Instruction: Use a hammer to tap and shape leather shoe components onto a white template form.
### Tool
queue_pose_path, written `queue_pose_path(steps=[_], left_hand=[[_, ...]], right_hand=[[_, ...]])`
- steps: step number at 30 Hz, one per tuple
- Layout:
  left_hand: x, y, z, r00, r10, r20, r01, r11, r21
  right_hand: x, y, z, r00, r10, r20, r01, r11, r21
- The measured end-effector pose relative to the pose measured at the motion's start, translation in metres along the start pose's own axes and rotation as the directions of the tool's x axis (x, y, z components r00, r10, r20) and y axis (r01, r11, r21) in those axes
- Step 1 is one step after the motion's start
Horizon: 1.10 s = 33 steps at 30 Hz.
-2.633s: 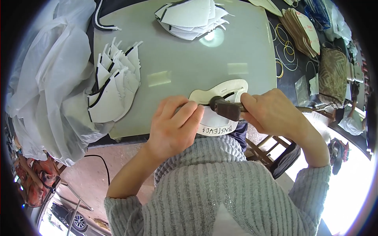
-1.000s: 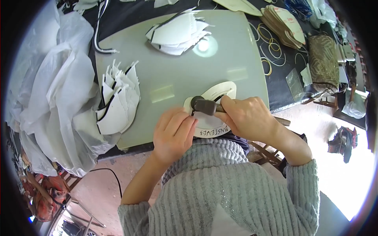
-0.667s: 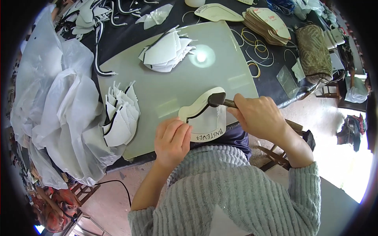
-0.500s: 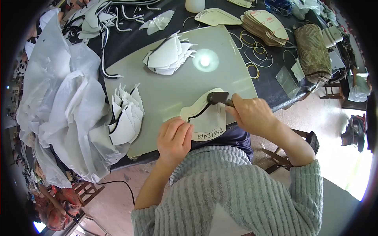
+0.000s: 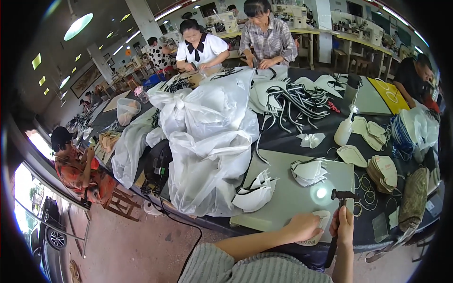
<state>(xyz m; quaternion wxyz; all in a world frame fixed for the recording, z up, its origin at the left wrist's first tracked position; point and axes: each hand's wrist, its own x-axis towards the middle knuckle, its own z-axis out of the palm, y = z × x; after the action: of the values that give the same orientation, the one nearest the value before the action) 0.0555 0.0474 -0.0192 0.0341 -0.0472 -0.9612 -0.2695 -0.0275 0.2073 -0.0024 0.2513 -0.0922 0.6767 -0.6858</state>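
My right hand [image 5: 343,225] is wrapped round the handle of a hammer [image 5: 343,194]. The hammer stands nearly upright, its dark head above my fist and apart from the work. My left hand [image 5: 304,227] has its fingers bunched and pressed on a cream pattern board [image 5: 323,219] with dark lettering, which lies near the front edge of a grey-green work board [image 5: 288,203]. My fingers cover part of the pattern board; the black strip seen on it earlier cannot be made out now. Two stacks of white, black-edged pieces [image 5: 257,194] [image 5: 309,172] lie farther back on the work board.
A big white plastic bag [image 5: 207,155] stands left of the work board. Cream pattern pieces [image 5: 381,173], loose rings of cord [image 5: 365,191], a white bottle [image 5: 343,131] and a patterned roll [image 5: 413,199] lie right. Black-and-white strips [image 5: 302,104] lie beyond. Several people work around the table.
The view has swung up and left, bringing the room and co-workers in. The hammer head has lifted off the pattern board and points upward. My left hand stays on the board.
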Motion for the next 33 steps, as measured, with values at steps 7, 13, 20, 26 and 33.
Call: queue_pose_path(steps=[7,13,20,26,33], left_hand=[[0.023,-0.01,0.004,0.99,-0.021,0.142,0.017,0.999,0.027],[0.005,-0.092,-0.011,0.941,-0.339,0.004,0.147,0.398,-0.905],[-0.061,-0.097,-0.162,0.757,-0.529,-0.384,-0.481,-0.053,-0.875],[-0.073,-0.106,-0.218,0.69,-0.31,-0.654,-0.13,0.835,-0.534],[-0.061,-0.131,-0.159,0.921,-0.341,-0.19,0.156,0.767,-0.623]], right_hand=[[0.02,0.029,0.003,0.998,0.048,-0.047,-0.05,0.998,-0.036],[0.012,0.023,0.013,0.999,0.031,-0.008,-0.03,0.999,0.032],[0.003,0.034,0.003,1.0,0.003,0.002,-0.002,0.999,-0.041],[0.008,0.031,0.007,0.998,0.047,-0.05,-0.05,0.997,-0.059],[0.02,0.002,0.02,0.995,0.099,-0.001,-0.099,0.994,-0.045]])
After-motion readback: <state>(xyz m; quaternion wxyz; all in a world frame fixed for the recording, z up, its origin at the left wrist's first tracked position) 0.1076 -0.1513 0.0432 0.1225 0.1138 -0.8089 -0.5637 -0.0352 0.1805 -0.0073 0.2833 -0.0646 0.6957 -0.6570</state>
